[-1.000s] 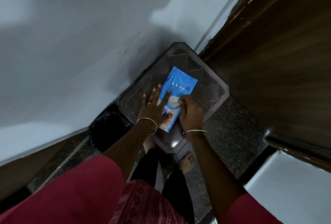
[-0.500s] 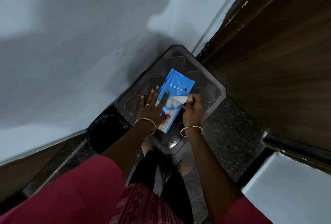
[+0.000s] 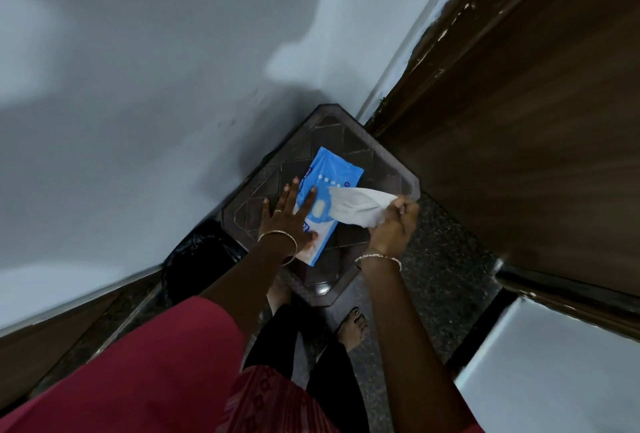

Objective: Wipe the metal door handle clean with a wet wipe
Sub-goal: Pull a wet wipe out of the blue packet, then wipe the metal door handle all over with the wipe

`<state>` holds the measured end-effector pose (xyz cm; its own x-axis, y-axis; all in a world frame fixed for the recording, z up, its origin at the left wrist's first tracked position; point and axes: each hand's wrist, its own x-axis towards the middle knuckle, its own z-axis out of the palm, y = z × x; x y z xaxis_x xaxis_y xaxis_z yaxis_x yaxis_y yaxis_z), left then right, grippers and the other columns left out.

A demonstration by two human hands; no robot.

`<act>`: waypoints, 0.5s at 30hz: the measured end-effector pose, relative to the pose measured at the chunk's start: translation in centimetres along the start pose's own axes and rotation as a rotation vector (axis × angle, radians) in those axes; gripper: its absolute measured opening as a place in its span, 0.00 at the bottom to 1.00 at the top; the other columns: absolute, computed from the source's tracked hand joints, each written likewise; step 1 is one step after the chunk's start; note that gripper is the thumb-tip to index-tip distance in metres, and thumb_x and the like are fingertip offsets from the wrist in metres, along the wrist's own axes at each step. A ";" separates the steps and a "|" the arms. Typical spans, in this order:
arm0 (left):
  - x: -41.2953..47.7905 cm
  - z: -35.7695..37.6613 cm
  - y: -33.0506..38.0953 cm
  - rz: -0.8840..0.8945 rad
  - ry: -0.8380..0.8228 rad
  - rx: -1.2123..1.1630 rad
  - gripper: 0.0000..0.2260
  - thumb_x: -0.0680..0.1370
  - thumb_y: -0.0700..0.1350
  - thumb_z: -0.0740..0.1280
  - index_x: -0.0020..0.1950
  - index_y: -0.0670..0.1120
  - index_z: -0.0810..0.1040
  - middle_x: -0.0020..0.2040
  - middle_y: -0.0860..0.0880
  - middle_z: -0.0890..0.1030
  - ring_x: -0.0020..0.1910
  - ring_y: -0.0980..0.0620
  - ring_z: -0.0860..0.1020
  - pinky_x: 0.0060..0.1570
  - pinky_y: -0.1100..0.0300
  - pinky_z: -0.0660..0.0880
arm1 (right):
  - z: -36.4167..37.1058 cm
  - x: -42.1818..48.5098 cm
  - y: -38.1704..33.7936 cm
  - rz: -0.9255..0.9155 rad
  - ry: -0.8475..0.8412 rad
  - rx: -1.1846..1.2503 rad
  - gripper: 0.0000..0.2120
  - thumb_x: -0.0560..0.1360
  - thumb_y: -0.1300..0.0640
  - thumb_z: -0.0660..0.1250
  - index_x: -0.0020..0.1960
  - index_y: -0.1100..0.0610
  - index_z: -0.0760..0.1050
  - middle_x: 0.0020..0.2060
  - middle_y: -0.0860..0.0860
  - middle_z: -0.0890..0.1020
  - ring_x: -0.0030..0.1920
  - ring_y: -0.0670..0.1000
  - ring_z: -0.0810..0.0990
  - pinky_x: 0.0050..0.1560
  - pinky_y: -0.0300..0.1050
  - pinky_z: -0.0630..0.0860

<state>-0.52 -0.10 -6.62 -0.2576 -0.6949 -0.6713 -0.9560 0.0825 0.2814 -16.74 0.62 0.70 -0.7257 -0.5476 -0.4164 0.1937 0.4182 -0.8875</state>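
Grey wall (image 3: pixel 145 86) on the left, dark stool top (image 3: pixel 346 141) in the corner w/ blue wipes pack (image 3: pixel 337 169) on it, long axis running away from you. Your left hand (image 3: pixel 287 218) lies flat, fingers spread, pinning the pack. Wet wipe (image 3: pixel 356 205) stretches sideways from pack to your right hand (image 3: pixel 391 224), pinched tight. Wood door (image 3: pixel 536 121) at right.

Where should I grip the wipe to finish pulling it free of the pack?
Probably at the free end of the wet wipe, coming from the pack's right, where the right hand pinches it now. Its other end seems to be still in the opening of the blue pack, which the left hand presses flat on the stool.
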 end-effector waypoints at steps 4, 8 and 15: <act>-1.1 -3.3 1.4 0.021 0.054 -0.160 0.38 0.79 0.56 0.67 0.82 0.53 0.48 0.82 0.44 0.39 0.81 0.42 0.40 0.77 0.36 0.46 | -1.2 -0.1 -4.6 0.113 0.013 0.005 0.06 0.74 0.54 0.63 0.39 0.48 0.76 0.41 0.54 0.79 0.48 0.58 0.80 0.50 0.50 0.80; -4.9 -8.6 5.3 0.007 0.153 -1.079 0.18 0.81 0.44 0.66 0.71 0.47 0.73 0.73 0.44 0.71 0.75 0.41 0.66 0.69 0.53 0.66 | -3.1 -2.1 -9.9 0.516 -0.161 0.231 0.10 0.83 0.58 0.60 0.46 0.55 0.78 0.35 0.52 0.86 0.38 0.52 0.84 0.28 0.46 0.82; -12.6 -16.5 10.8 0.078 -0.242 -1.586 0.11 0.81 0.47 0.65 0.57 0.41 0.81 0.47 0.42 0.84 0.43 0.46 0.83 0.42 0.50 0.82 | -8.1 -5.3 -18.0 0.605 -0.633 0.363 0.19 0.79 0.55 0.66 0.65 0.67 0.75 0.59 0.62 0.82 0.52 0.54 0.85 0.57 0.51 0.80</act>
<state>-5.23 -2.22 16.23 -0.4589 -0.5879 -0.6662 0.1234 -0.7847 0.6075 -21.73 1.82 20.44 0.0377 -0.6474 -0.7612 0.6908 0.5673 -0.4483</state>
